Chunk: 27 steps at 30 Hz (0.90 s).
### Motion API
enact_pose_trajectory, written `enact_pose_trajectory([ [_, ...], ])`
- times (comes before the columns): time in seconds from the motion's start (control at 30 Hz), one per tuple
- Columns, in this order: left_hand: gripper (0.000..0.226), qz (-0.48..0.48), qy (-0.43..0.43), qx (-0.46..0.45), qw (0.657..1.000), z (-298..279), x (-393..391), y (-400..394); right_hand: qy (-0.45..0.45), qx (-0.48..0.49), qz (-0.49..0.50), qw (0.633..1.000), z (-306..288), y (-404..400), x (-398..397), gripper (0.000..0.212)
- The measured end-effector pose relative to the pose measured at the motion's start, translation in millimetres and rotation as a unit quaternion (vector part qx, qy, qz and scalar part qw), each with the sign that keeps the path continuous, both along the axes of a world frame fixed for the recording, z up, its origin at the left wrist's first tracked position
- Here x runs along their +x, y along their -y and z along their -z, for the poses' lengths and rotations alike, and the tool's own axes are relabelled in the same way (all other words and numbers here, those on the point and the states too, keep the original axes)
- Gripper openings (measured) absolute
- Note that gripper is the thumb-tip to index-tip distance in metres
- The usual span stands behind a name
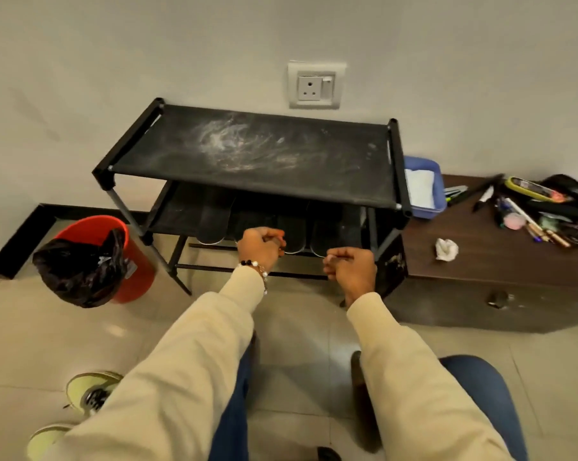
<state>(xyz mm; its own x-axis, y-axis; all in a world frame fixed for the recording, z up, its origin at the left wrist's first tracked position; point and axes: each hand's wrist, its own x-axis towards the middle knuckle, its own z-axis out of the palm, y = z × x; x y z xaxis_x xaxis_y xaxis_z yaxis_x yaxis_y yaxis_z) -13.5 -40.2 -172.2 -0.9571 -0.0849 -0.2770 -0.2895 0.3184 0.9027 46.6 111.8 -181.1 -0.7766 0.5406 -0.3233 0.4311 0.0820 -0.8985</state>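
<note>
roughly, the step: reaching for the dark shoes (214,224) on the middle shelf (174,207) of the shoe rack (399,161); my read is that a pair is about to be drawn out.
shoe rack: black frame set against the wall (114,61); its top shelf (314,171) is bare cloth smeared with pale dust.
dark shoes: lined up side by side on the middle shelf, ends towards the person, just beyond both hands.
left hand (261,246): grip pressed together, fingers curled into the palm, and nothing shows inside it; it hovers at the shelf edge in front of the shoes.
right hand (349,266): grip likewise curled closed, nothing seen in it, a little lower and apart from the left.
doing it well: open the fingers first, take one shoe per hand by its near end, and pull straight out under the top shelf so the dust is not brushed down.
floor (297,327): pale tiles; a pair of light sneakers (91,390) lies at the left.
low cabinet (480,294): dark wood, right of the rack; pens (520,214) and a crumpled tissue (446,249) lie on top.
red bin (138,261): left of the rack, lined with a black bag (78,267).
blue basket (427,168): behind the rack's right post.
socket (316,85): on the wall above the rack.
</note>
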Motion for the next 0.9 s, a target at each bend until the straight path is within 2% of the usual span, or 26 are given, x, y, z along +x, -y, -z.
enact_pose_trajectory([
  [0.13,0.020,0.049,0.035,0.015,0.998,4,31,-58,0.028,0.035,0.109,0.993,0,-68,25,0.019],
  [0.2,0.019,0.074,0.047,0.023,0.996,5,41,-86,0.050,0.093,0.152,0.983,-3,-103,37,0.009],
  [0.27,0.019,0.110,0.056,0.026,0.992,7,48,-110,0.065,0.164,0.163,0.971,-3,-133,45,0.012],
  [0.4,0.019,0.181,0.084,0.043,0.979,16,59,-160,0.080,0.300,0.080,0.947,12,-180,46,0.032],
  [0.53,0.017,0.211,0.106,0.023,0.972,35,61,-188,0.091,0.390,-0.037,0.916,32,-212,33,0.050],
  [0.67,0.015,0.210,0.119,0.010,0.970,49,58,-199,0.133,0.439,-0.129,0.879,50,-227,21,0.050],
  [0.77,0.016,0.199,0.130,0.017,0.971,49,59,-199,0.138,0.486,-0.148,0.850,50,-229,20,0.043],
  [0.83,0.016,0.192,0.130,0.016,0.973,47,61,-194,0.125,0.466,-0.106,0.870,41,-225,22,0.034],
  [0.9,0.017,0.183,0.129,0.024,0.974,41,64,-187,0.083,0.401,-0.033,0.912,27,-212,28,0.023],
])
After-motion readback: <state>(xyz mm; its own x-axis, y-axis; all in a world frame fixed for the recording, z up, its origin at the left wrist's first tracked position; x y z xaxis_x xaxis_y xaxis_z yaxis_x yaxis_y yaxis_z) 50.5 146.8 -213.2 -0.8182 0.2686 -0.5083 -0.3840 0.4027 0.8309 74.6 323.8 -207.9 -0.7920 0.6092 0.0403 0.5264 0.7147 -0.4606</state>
